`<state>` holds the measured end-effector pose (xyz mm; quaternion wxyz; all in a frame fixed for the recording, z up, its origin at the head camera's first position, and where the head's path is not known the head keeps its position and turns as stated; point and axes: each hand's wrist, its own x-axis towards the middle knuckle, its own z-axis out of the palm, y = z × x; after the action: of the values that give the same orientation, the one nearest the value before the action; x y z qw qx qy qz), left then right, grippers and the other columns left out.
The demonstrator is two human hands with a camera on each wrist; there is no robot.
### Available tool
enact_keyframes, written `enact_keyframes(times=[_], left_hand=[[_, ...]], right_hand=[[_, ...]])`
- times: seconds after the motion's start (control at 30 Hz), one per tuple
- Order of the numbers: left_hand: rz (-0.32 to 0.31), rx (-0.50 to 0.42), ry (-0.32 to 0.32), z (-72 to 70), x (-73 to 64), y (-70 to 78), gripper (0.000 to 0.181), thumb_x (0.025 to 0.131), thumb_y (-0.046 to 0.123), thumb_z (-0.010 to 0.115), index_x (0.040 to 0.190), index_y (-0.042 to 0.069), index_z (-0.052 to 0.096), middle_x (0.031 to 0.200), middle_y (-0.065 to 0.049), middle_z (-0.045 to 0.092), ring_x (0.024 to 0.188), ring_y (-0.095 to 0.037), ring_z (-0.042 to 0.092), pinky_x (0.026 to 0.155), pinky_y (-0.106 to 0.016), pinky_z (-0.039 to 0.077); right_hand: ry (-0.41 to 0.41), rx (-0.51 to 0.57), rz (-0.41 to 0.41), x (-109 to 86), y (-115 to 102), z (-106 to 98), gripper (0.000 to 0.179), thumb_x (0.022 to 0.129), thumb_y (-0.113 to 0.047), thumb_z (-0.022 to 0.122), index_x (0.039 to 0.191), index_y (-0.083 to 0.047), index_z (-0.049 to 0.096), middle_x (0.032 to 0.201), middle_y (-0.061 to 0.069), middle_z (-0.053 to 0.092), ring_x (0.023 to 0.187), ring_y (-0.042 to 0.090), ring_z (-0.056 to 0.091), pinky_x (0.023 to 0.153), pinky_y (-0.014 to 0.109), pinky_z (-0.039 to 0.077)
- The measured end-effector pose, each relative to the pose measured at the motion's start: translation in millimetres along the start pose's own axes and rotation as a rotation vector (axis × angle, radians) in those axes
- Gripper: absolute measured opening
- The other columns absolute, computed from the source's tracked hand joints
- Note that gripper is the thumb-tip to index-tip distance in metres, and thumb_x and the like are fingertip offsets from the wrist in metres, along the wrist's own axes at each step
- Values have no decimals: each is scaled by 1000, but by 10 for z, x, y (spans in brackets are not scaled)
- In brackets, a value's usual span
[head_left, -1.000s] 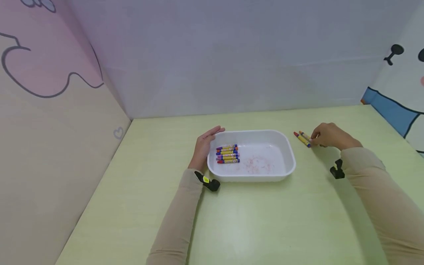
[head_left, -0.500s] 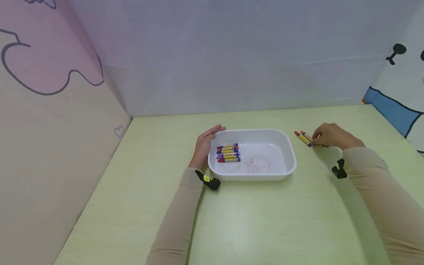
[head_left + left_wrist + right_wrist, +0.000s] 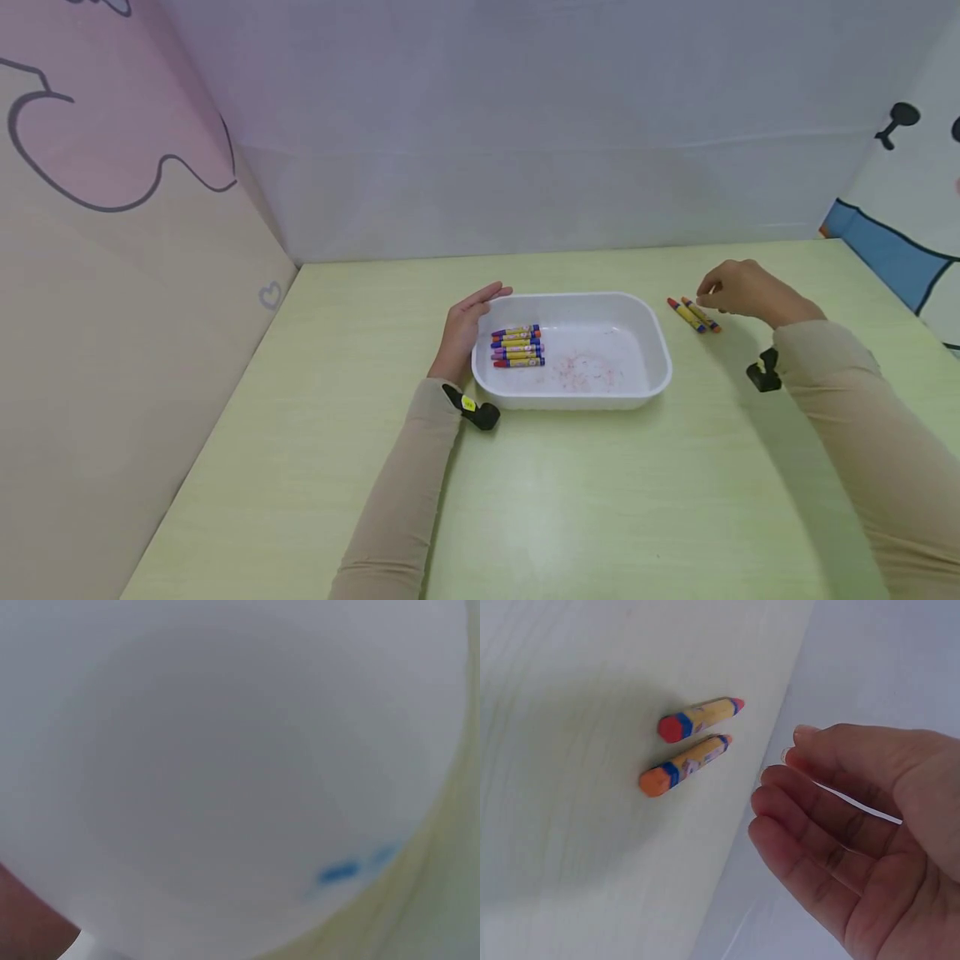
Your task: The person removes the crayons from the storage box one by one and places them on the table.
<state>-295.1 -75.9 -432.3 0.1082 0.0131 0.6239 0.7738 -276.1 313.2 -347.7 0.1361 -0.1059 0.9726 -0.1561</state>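
My left hand (image 3: 456, 333) rests along the left side of a white plastic tray (image 3: 657, 367), its fingers extended past the far corner. Inside the tray, at its left end, several crayons (image 3: 517, 348) in yellow wrappers lie in a row. On the table to the right lie a red crayon (image 3: 705, 718) and an orange crayon (image 3: 686, 766), side by side and nearly parallel. Just above and beyond them is my right hand (image 3: 746, 292); the right wrist view shows its fingers loosely bent, with nothing between thumb and fingertips. The tray's blurred white wall (image 3: 225, 750) fills the left wrist view.
The pale green table (image 3: 570, 500) meets a plain whitish wall (image 3: 525, 167) at the back. A wall with pink cartoon shapes (image 3: 112, 150) borders the left. Reddish marks (image 3: 585, 371) show on the tray floor.
My right hand has let go of the orange crayon and lifted slightly up and back. That crayon now lies fully visible beside the red one. The left hand and tray have stayed put.
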Motion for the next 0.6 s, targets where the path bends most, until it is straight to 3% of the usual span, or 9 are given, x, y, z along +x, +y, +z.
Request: enact_keyframes(times=[0.3, 0.5, 0.6], left_hand=[[-1, -9, 7, 14, -1, 0, 38, 101, 12, 39, 135, 13, 56, 128, 2, 64, 128, -8, 51, 109, -28, 40], [9, -15, 14, 21, 3, -9, 37, 100, 12, 40, 131, 17, 60, 127, 2, 65, 126, -9, 53, 109, -29, 41], [8, -20, 16, 21, 7, -10, 37, 100, 12, 40, 131, 18, 60, 127, 2, 65, 127, -10, 52, 109, -31, 41]], right_hand=[[73, -18, -91, 73, -368, -79, 23, 92, -12, 61, 104, 5, 69, 97, 21, 70, 84, 30, 66, 75, 48, 53], [83, -7, -141, 154, -688, -91, 24, 92, -17, 61, 105, 2, 69, 95, 18, 71, 74, 19, 64, 71, 42, 53], [73, 8, -170, 193, -868, -80, 25, 92, -18, 62, 107, 2, 68, 96, 17, 71, 67, 20, 62, 66, 41, 52]])
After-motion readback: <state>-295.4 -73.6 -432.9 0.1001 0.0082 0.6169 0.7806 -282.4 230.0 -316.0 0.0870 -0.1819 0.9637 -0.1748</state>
